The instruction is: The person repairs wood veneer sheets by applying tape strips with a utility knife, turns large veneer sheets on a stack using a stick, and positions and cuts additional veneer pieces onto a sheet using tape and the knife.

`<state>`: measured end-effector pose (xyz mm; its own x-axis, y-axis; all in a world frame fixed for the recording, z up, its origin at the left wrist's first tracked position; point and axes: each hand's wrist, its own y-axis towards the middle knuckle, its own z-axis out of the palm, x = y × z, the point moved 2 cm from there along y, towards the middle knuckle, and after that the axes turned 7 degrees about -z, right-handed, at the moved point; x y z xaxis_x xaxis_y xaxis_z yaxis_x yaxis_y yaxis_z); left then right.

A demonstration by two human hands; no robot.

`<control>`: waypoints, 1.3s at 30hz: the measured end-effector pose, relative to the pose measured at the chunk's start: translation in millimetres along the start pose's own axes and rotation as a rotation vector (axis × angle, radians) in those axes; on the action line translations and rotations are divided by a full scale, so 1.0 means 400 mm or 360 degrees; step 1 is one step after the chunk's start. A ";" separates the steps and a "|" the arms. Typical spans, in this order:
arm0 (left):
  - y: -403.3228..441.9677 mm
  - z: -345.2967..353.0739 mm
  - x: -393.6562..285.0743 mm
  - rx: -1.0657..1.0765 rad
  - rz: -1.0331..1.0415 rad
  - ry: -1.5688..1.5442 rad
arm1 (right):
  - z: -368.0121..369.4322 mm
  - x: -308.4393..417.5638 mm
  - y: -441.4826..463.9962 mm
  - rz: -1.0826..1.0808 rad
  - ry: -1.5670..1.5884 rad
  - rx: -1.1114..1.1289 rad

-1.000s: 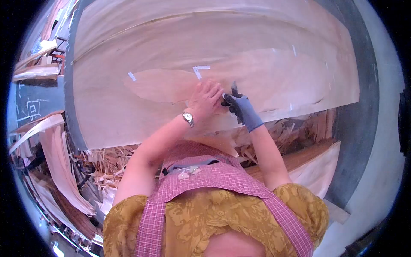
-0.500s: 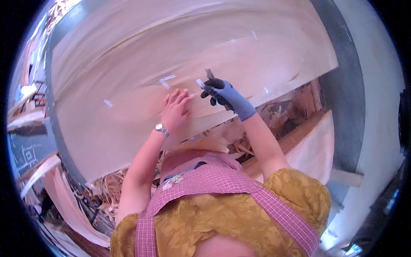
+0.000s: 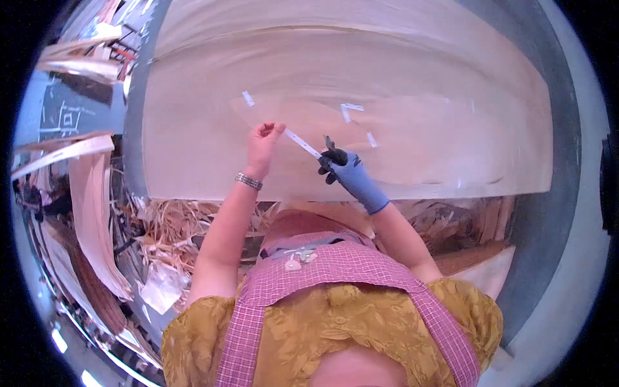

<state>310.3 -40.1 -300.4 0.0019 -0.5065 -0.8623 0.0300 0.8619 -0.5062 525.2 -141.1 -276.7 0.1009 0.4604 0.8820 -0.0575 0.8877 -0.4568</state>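
A strip of white tape (image 3: 302, 143) stretches between my two hands above a broad, thin wood veneer sheet (image 3: 213, 164). My left hand (image 3: 263, 147), bare with a metal watch at the wrist, pinches the upper left end of the strip. My right hand (image 3: 351, 174) wears a blue glove with black fingers and is closed around the strip's other end. A dark, narrow tool (image 3: 329, 142) pokes up from that same hand; its kind is unclear. Short pieces of white tape (image 3: 249, 99) stick to the veneer around a patch-like area, including an angled pair (image 3: 349, 111).
Wood shavings and veneer scraps (image 3: 174, 232) lie below the sheet's near edge. A crumpled clear plastic piece (image 3: 162, 287) sits among them. Long curved veneer offcuts (image 3: 93, 213) stand at the left. A dark grey surface (image 3: 560, 168) borders the sheet on the right.
My left hand has lifted off the veneer and now pinches the tape, which is drawn out between both hands. The view has shifted, so the sheet appears further right.
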 end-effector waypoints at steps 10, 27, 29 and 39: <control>0.226 -0.246 -0.074 -0.0925 0.0724 0.1283 | 0.221 0.049 0.318 -0.0020 -0.0177 0.0148; 0.135 -0.270 -0.020 -0.0637 0.1276 0.2118 | 0.269 0.049 0.390 -0.0860 -0.1959 -0.0046; 0.130 -0.263 -0.031 -0.0643 0.1232 0.2027 | 0.248 0.035 0.342 -0.0514 -0.1193 -0.0052; -0.052 -0.197 0.054 0.0003 0.1378 0.2049 | 0.313 -0.086 0.153 0.0215 -0.0005 -0.0164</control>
<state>231.0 -66.9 -310.0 -0.8120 0.4924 -0.3134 0.4747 0.8696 0.1362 393.8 -103.1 -320.5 0.0960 0.5757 0.8120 0.0322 0.8136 -0.5806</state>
